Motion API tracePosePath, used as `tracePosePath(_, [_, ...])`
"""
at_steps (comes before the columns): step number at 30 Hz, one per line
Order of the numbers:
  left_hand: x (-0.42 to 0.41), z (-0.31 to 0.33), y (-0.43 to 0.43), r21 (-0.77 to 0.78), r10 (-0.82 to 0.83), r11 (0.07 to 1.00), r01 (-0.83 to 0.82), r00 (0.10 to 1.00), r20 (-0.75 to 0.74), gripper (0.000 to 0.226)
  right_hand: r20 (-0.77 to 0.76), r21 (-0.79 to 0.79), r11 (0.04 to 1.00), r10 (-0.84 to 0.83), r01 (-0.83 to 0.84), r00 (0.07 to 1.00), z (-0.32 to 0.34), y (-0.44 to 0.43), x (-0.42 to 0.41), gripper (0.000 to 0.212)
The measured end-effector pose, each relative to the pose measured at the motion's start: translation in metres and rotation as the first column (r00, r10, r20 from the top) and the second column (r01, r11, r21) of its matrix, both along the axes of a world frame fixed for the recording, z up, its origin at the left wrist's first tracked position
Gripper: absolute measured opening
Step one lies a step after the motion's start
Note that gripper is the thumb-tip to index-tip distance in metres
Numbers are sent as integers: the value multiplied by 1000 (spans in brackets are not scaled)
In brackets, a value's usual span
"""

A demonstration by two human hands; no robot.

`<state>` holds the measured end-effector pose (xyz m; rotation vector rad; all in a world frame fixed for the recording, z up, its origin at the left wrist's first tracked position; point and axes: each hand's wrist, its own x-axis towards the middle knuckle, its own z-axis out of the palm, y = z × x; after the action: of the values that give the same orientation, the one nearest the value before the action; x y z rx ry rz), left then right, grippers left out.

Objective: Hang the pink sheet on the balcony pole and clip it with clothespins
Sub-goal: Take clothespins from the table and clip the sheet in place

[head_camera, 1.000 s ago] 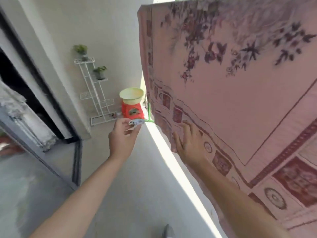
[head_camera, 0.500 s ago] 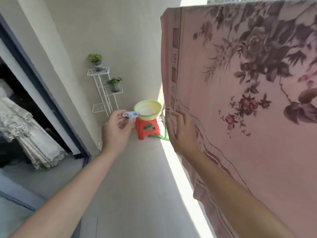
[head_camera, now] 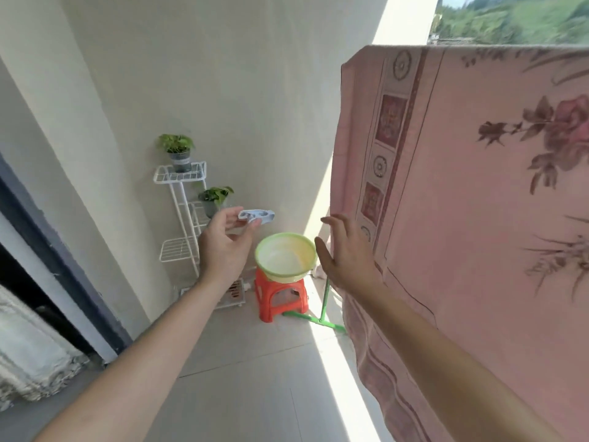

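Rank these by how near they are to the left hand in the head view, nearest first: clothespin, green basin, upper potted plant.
1. clothespin, pinched in the left hand's fingertips.
2. green basin, just to its right on the orange stool.
3. upper potted plant, up and left on the white rack's top shelf.

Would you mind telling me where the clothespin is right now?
In the head view, the clothespin is pinched in the left hand, left of centre, just above the basin and left of the sheet.
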<state>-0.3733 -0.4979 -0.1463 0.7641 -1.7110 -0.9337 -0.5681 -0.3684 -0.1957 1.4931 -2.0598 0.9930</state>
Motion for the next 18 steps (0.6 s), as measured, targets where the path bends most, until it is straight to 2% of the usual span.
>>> tracePosePath(5, [-81,12,-103,-12,-102,995,102,995,9,22,29,-37,993,-109,110,994,10,-88,-67,40])
tracePosePath(12, [-221,0,-227,9,-213,977,213,977,-19,24,30,-47,983,-174,175,984,3,-210,-190,42])
tracePosePath(18, [-350,29,-321,11,-287,958,288,957,-36,23,9,-143,966,-216,215,976,36,-302,-297,40])
